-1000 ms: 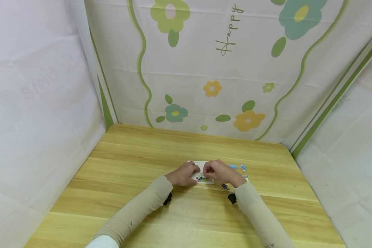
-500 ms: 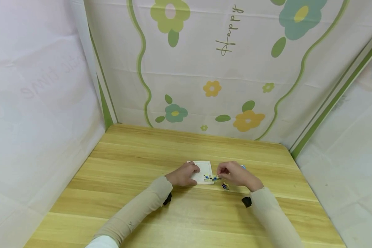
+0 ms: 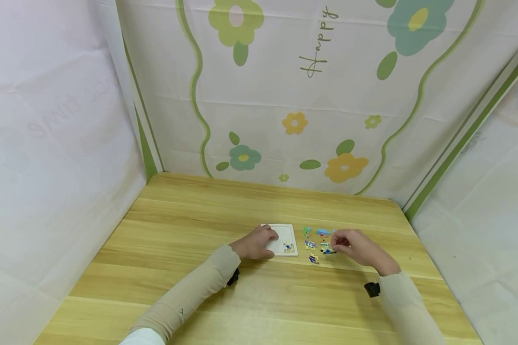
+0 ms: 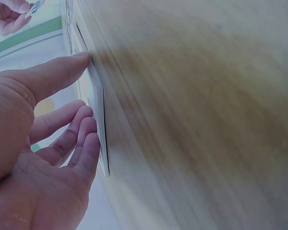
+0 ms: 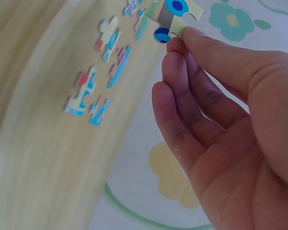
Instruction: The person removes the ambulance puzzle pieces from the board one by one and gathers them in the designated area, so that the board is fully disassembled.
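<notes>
My right hand (image 3: 359, 247) pinches a jigsaw piece (image 5: 174, 14) between thumb and index finger; it has a blue round spot and yellow-green parts. That hand hovers over loose pieces to the right of a white puzzle tray (image 3: 287, 232). My left hand (image 3: 254, 243) rests at the tray's left side. In the left wrist view its thumb touches the tray's edge, and the other fingers lie loosely bent against the tray. One piece (image 3: 288, 247) with a blue spot lies in the tray's near right corner. The right hand hides some loose pieces in the head view.
Loose jigsaw pieces lie on the wooden table (image 3: 190, 225) beside the tray, among them a purple and white one (image 3: 310, 245), a dark blue and yellow one (image 3: 313, 259) and a light blue one (image 3: 323, 232). White flowered cloth walls (image 3: 250, 86) enclose the table.
My right hand has moved right, off the tray and over the loose pieces, with a jigsaw piece in its fingertips. One piece stays in the tray's corner. The left hand has kept its place.
</notes>
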{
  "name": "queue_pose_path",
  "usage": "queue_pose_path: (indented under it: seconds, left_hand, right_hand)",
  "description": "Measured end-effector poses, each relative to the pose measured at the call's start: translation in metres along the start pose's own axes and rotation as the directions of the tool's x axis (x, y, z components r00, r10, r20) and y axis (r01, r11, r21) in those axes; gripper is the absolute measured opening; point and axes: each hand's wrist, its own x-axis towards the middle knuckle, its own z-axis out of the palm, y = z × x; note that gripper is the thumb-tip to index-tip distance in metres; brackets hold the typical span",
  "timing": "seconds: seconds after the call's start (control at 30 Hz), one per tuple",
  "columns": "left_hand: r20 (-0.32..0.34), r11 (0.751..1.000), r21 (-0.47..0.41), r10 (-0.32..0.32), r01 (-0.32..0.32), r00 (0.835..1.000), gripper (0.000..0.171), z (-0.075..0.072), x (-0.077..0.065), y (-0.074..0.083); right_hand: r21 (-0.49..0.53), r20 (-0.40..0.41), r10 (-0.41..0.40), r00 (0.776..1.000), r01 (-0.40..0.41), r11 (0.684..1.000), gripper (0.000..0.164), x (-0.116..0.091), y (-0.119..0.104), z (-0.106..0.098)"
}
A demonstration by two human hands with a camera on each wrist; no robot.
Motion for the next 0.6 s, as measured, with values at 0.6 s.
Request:
queue_pose_path:
  seconds: [0.6]
  left_hand:
    - [0.001,1.0,-0.009,-0.004,0.004,1.0,0.051,-0.001,-0.001,0.001]
  right_hand:
    - [0.009,0.021,0.025,0.999,-0.025,1.0,0.012,-0.01,0.022,0.023]
